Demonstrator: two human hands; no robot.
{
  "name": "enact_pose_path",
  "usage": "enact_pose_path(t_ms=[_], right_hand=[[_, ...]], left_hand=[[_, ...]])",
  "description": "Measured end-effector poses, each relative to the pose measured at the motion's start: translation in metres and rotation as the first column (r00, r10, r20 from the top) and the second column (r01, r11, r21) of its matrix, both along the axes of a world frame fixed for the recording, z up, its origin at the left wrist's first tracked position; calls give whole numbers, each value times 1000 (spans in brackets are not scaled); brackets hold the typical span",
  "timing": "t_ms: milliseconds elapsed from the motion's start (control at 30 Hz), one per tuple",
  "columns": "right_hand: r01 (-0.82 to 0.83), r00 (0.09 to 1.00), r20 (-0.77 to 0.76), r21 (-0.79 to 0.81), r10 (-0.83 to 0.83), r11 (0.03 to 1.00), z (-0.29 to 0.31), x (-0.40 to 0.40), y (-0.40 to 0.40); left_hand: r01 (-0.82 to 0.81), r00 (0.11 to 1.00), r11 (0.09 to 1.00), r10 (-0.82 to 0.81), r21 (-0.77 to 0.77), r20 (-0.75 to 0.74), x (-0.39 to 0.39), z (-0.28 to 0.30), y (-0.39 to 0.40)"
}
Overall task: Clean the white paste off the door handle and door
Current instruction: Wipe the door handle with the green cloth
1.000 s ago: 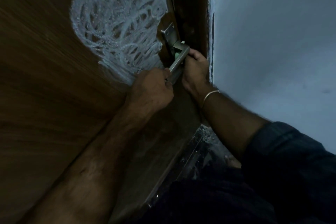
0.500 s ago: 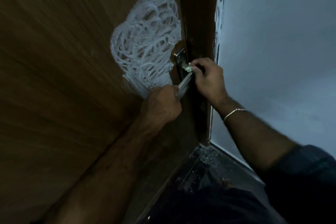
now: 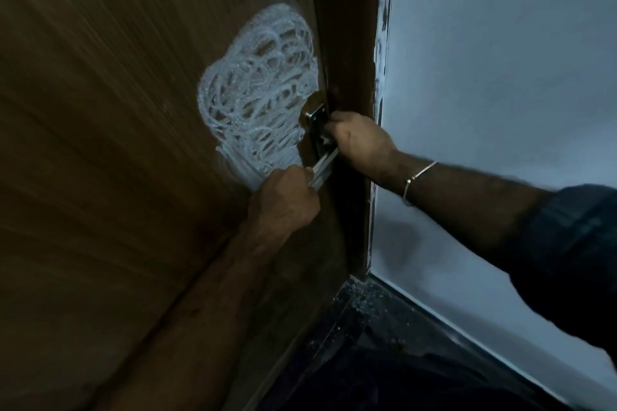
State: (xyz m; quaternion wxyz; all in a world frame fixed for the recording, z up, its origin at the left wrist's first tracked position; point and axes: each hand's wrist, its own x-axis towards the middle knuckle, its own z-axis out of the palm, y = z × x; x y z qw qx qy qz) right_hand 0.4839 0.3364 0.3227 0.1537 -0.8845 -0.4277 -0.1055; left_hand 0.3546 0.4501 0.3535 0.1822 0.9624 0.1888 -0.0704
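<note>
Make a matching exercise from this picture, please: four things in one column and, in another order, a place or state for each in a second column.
Things:
1. left hand
2. right hand
3. white paste
4. bracelet

Places or states:
A. smeared in loops on the wooden door
B. worn on the right wrist
C. grips the free end of the door handle
D. at the handle's plate, near the door's edge

Pairs: 1-C, 2-D, 3-A, 4-B
</note>
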Motion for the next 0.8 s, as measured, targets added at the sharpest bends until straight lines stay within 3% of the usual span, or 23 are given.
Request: enact_pose_path(t_ms=[100,267,400,533,700,800], right_hand=[[60,998,9,66,-61,996,-10,-15,-4],[-111,994,14,-61,112,992,-3,-43,4],[103,992,-70,11,-102,995,0,-26,3],[-81,995,-66,-1,81,997,-6,-60,7],[151,984,-111,84,-141,985,1,-19,-10],[-62,996,-69,-7,62,998,-12,-59,5]], left_hand=[[-34,999,999,34,-6,7,-2,-7,-1],[-13,1000,1000,13,-21,26,3,-6,4],[-34,999,999,34,-5,32,5,-5,3],[-19,999,999,18,43,28,9,-4,8],[11,999,1000,-12,9,31,8,-2,11],[-11,999,1000,11,8,36,10,-2,10]])
